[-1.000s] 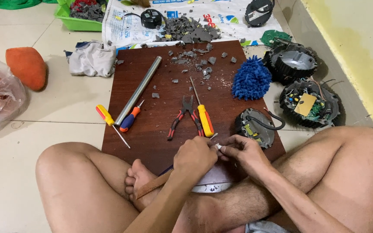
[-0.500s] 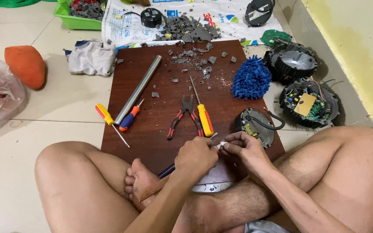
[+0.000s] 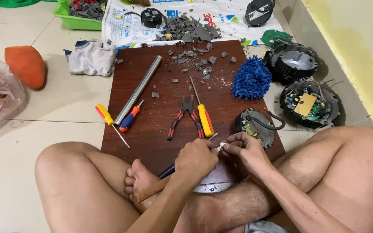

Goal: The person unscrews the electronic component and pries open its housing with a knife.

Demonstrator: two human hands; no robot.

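Small white piece (image 3: pixel 222 145), lower centre of frame, pinched between both my hands just above my crossed legs. My left hand (image 3: pixel 197 157) is closed, fingertips narrowed on the piece; a dark tool handle (image 3: pixel 167 171) pokes out beneath it toward my foot. My right hand (image 3: pixel 247 149) is closed too, thumb and forefinger nipping the piece from the other side. What the piece is, too small to tell.

Hands sit over the near edge of the dark brown board (image 3: pixel 160 125). Just right of my right hand: a round grey housing (image 3: pixel 255 125) with a black cable looped across it.

Above the hands, mid-board: red-handled pliers (image 3: pixel 182 116), a yellow-handled screwdriver (image 3: pixel 203 116) touching them on the right. Left of those: a long metal tube (image 3: pixel 138 89) lying diagonally, a blue-and-orange screwdriver (image 3: pixel 130 118) beside its lower end, another yellow-handled screwdriver (image 3: pixel 108 118) half off the board's left edge.

Upper board: scattered grey plastic shards (image 3: pixel 195 60). Blue fluffy mop pad (image 3: pixel 251 80) on the right edge.

Right of frame, on the tiles: two black round housings (image 3: pixel 309 103), nearer one showing a circuit board.

Upper left: crumpled grey cloth (image 3: pixel 91 58), orange object (image 3: pixel 24 64).
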